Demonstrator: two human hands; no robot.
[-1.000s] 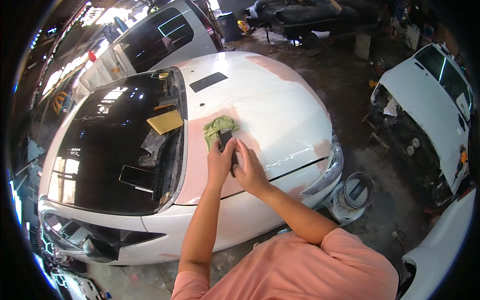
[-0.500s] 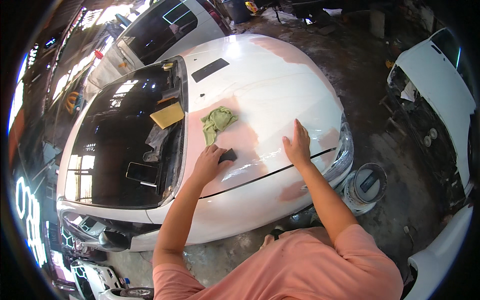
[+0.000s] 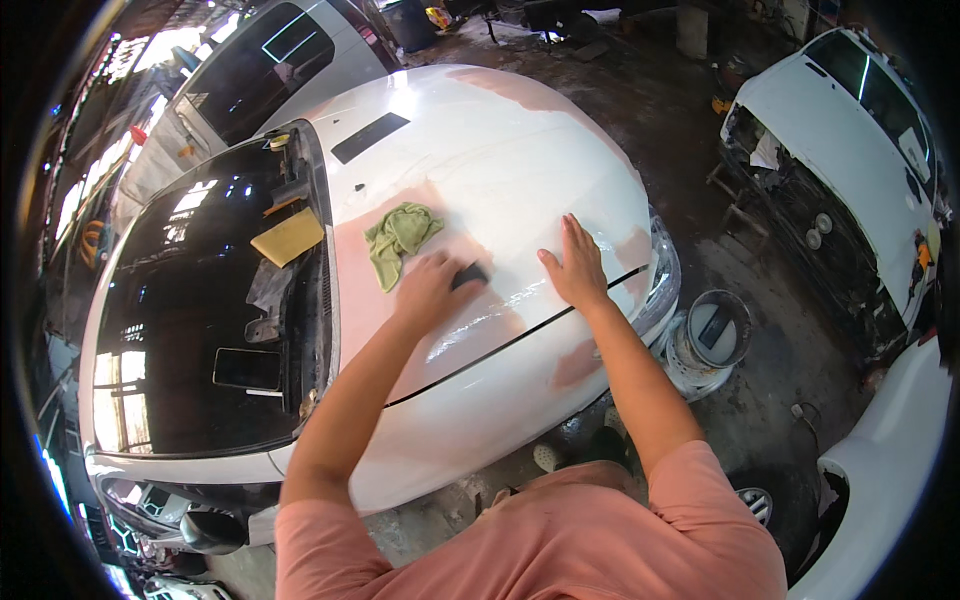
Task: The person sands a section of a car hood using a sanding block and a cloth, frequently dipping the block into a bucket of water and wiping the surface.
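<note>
My left hand is closed around a small dark sanding block, which lies against the white car hood where a pinkish patch shows. Just beyond that hand a crumpled green cloth rests on the hood. To the right, my right hand is laid on the white paint with fingers stretched out and nothing in it. Wet streaks shine on the hood between the two hands. The underside of the block is hidden.
A flat dark strip lies on the far hood. On the windshield sit a yellow pad and a phone. A bucket stands on the floor by the headlight. Another white car is at right.
My left hand has slid the block away from me and rightward over the pinkish patch. The right hand stays on the hood, nearly in place. The whole view has shifted.
</note>
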